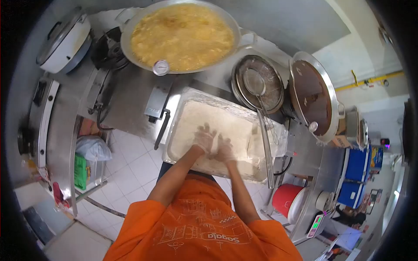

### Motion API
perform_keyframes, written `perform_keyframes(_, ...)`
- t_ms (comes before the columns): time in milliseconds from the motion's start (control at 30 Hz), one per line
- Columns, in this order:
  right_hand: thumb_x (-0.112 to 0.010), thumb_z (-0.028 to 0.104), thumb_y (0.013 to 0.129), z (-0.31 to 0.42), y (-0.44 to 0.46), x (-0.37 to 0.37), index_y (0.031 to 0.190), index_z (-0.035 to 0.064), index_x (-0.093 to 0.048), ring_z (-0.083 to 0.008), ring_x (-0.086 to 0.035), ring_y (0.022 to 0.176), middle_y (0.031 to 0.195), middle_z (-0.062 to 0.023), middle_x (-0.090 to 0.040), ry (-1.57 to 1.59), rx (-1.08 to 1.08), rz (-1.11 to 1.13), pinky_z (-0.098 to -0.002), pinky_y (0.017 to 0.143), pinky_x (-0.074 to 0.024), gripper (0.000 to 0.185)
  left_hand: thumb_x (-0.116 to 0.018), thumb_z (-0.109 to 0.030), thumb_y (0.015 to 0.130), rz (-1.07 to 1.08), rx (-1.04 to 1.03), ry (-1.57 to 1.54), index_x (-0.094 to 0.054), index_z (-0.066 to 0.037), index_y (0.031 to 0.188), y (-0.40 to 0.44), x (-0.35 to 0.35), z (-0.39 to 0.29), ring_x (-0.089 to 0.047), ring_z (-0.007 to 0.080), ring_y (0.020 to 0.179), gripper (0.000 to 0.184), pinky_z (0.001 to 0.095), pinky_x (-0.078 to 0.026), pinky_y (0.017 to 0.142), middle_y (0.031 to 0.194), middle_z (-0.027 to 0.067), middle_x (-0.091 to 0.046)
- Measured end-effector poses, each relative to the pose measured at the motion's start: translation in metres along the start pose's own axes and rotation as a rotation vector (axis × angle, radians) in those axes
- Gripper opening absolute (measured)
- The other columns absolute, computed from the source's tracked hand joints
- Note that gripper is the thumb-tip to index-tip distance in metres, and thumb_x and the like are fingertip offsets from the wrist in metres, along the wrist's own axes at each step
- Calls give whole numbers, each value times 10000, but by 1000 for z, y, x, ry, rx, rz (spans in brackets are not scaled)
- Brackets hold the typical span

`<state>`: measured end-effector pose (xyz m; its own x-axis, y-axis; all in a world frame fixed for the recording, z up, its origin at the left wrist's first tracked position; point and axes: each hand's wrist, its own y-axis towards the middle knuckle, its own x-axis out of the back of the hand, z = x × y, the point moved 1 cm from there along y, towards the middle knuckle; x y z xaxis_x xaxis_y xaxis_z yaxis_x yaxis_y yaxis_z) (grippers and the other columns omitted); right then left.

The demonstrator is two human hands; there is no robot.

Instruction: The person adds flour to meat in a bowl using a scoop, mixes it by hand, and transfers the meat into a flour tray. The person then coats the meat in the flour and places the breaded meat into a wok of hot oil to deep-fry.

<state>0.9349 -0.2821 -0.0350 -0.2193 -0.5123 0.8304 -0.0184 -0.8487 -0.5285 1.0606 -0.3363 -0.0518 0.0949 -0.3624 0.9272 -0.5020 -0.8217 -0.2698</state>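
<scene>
A rectangular metal tray (pixel 174 124) sits in front of me, spread with pale powder that looks like flour (pixel 226 115). My left hand (pixel 204 138), in a thin clear glove, lies on the powder with its fingers spread. Just beside it, my right hand (pixel 224 150), also gloved, rests palm down with fingers stretched and slightly blurred. Neither hand grips anything visible. Whether something lies under the palms is hidden. A long metal handle (pixel 265 150) crosses the tray's right side, running from the round strainers behind it.
Beyond the tray, a wide pan (pixel 183 37) holds bubbling yellow oil, with a dial thermometer (pixel 160 67) at its rim. Strainers (pixel 257 82) lie to its right, near a second pan of dark brown liquid (pixel 311 98). A lidded white pot (pixel 65 45) stands far left; a red bucket (pixel 287 199) sits lower right.
</scene>
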Motion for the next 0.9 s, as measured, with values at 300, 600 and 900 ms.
perform_keyframes(300,-705,246,817,-48,7,2,1157,-4,-593,-245,-633,785,913,-134,-688,875,265,-258,-347,820,-514,436,-652,-180,728,-52,56,-420,-513,-15,1315,-17,-3,44,-494,463,1194,625,470,-464,953,1372,282,-458)
perform_keyframes(600,-729,278,772,6,30,-35,1252,-36,-512,-356,-620,1034,1085,-278,-625,679,-55,-286,-398,902,-500,613,-654,-218,759,224,218,-518,-301,73,1441,-11,-48,23,-477,425,1253,820,486,-404,1019,1316,366,-462)
perform_keyframes(900,-664,218,782,-54,26,-48,1196,13,-567,-322,-618,989,1049,-145,-665,604,-147,-310,-394,896,-503,472,-615,-336,827,140,217,18,-206,109,1465,-25,-19,23,-173,503,1416,879,623,-136,1138,1430,419,-280)
